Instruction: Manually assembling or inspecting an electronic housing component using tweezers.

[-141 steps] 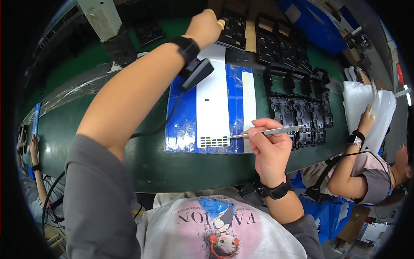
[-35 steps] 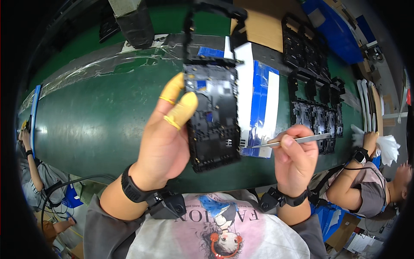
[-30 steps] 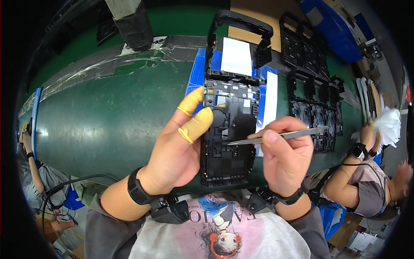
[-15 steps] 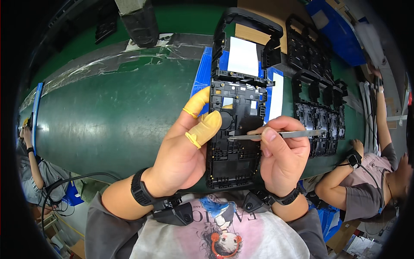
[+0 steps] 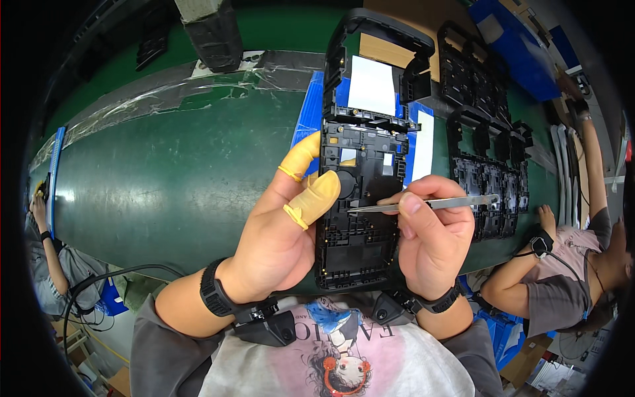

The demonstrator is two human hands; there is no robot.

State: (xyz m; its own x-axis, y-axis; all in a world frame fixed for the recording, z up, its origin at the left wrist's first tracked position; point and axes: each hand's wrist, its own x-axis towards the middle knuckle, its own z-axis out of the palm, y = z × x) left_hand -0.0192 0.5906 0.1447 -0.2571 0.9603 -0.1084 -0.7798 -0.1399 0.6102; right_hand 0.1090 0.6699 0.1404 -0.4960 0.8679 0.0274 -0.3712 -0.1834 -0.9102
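Near the front edge of the bench [image 5: 159, 165], left fingers [image 5: 319, 193] grip a black plastic frame [image 5: 360, 258], probably light, stiff, best held by its rims; right fingers [image 5: 411, 205] pinch metal tweezers [image 5: 460, 202].

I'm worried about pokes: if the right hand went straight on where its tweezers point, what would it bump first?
Probably the left hand, at its yellow-covered thumb, though the tweezers may already touch the black frame; depth is unclear.

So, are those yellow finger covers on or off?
On: the yellow finger covers sheathe the thumb and a finger of the left hand, which holds the black frame.
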